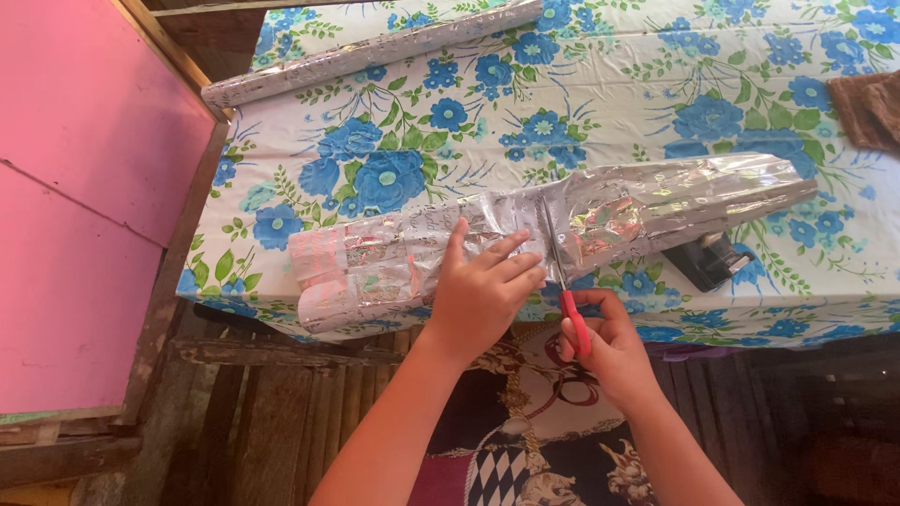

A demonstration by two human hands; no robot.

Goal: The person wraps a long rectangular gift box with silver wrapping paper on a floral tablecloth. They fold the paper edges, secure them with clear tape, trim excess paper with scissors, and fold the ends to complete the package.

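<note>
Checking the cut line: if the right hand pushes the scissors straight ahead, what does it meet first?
The right hand with the red-handled scissors would first meet the silver foil wrapping roll, already between the blades.

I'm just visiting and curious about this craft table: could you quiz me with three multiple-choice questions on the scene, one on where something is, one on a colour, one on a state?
1. Where does the second silver wrapping-paper roll lie?
A. At the table's far edge, upper left
B. On the floor
C. Under the right hand

2. What colour are the scissor handles?
A. Blue
B. Red
C. Black

3. What is the left hand doing?
A. Hanging clear of the table
B. Holding a tape dispenser
C. Pressing flat on the silver paper

Answers:
1 A: the rolled silver paper lies across the floral tablecloth at the far left.
2 B: the scissors in the right hand have red handles.
3 C: the left hand rests spread on the silver wrapping paper, beside the blades.
</note>
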